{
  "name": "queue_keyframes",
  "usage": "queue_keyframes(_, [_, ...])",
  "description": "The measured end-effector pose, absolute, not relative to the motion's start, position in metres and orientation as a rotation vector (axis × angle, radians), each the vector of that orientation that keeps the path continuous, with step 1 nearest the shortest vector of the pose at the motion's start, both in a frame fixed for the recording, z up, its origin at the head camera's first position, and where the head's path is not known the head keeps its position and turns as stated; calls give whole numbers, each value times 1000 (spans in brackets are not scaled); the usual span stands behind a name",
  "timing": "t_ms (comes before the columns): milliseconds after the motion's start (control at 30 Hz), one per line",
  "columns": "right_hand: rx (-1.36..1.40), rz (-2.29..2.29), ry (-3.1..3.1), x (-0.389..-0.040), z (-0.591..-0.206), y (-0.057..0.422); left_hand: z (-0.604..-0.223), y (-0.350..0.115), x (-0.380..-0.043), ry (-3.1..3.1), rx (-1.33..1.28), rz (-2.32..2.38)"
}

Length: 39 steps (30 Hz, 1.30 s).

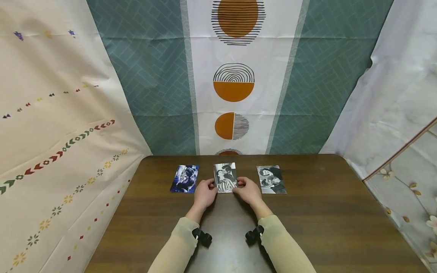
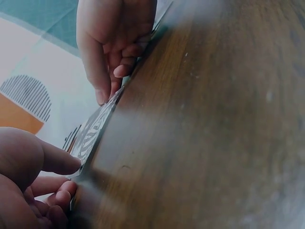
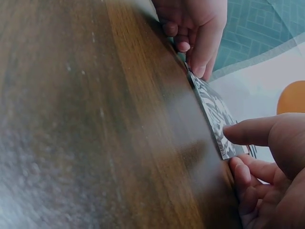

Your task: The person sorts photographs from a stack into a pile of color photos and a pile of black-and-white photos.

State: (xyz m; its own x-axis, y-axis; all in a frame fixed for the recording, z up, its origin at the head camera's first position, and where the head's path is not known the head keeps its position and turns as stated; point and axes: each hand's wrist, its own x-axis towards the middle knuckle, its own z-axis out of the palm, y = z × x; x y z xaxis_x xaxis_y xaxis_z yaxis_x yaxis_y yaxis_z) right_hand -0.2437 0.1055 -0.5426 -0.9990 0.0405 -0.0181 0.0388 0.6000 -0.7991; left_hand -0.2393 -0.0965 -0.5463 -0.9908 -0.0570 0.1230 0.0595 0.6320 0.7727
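A black-and-white photo print (image 1: 225,178) of two people, one in stripes, lies in the middle of the row near the table's far edge. My left hand (image 1: 205,194) pinches its lower left side, the thumb on its face and the other fingers curled at its edge, as the left wrist view shows. At the lower right side my right hand (image 1: 249,191) pinches the same print, its thumb (image 3: 248,131) on the striped part. A blue-toned photo print (image 1: 185,179) lies beyond my left hand, and another black-and-white print (image 1: 271,179) to the right of my right hand.
The brown wooden table (image 1: 307,227) has a glossy surface. Behind it hangs a green and white patterned cloth (image 1: 201,57). A cream cloth (image 1: 68,132) borders the left side and a white floral cloth (image 1: 392,113) the right.
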Motion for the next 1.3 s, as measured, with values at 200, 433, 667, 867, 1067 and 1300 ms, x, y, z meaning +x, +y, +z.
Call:
queue_keyframes(200, [-61, 1401, -2803, -243, -542, 105, -548, -96, -240, -2705, 5, -1302])
queue_keyframes(433, [-50, 1426, -2783, -245, -538, 105, -545, -95, -244, -2708, 16, -1319])
queue_keyframes(667, [-48, 1434, -2774, -248, -535, 108, -547, -92, -249, -2698, -10, -1325])
queue_keyframes(867, [-42, 1468, -2773, -247, -536, 110, -549, -90, -246, -2698, -8, -1306])
queue_keyframes(1067, [-58, 1538, -2769, -243, -535, 113, -547, -88, -241, -2710, -25, -1282])
queue_keyframes(1300, [-9, 1595, -2716, -241, -532, 117, -548, -85, -239, -2686, -51, -1296])
